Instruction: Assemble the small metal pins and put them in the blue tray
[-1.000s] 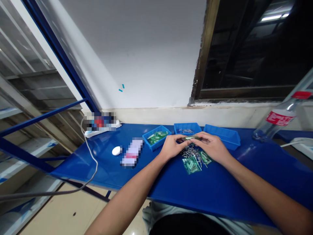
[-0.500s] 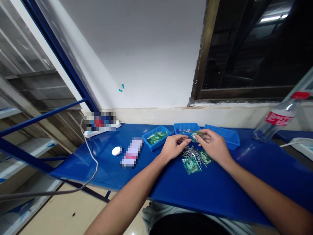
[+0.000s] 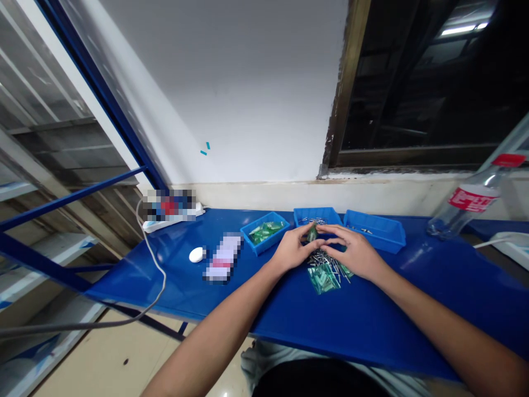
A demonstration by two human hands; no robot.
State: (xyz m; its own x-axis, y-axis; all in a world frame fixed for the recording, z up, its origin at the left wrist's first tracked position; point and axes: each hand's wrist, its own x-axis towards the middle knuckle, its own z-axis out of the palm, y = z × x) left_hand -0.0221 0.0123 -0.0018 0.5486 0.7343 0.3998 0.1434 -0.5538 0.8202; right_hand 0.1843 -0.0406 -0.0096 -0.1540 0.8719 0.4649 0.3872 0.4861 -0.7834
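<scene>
Between my left hand (image 3: 294, 248) and my right hand (image 3: 355, 249) is a small green plastic bag (image 3: 313, 231), with the fingers of both hands closed on it. The fingers partly hide the bag. Just below them lies a loose heap of silvery rivets (image 3: 328, 260), long thin metal pins. At the heap's near edge another green bag (image 3: 324, 278) lies flat with metal pieces inside. One more green bag (image 3: 347, 270) shows in part under my right hand.
Behind my hands stand a left blue tray (image 3: 257, 251) of green bags, a middle blue tray (image 3: 316, 211) with rivets, and a right blue tray (image 3: 392, 234) with a few pieces. A plastic bottle (image 3: 471, 198) stands right; a white round object (image 3: 196, 255) and grey cable (image 3: 155, 259) lie left.
My right hand has moved left with the green bag, and both hands now meet on it. The bag has turned from flat to upright. More of the right tray shows.
</scene>
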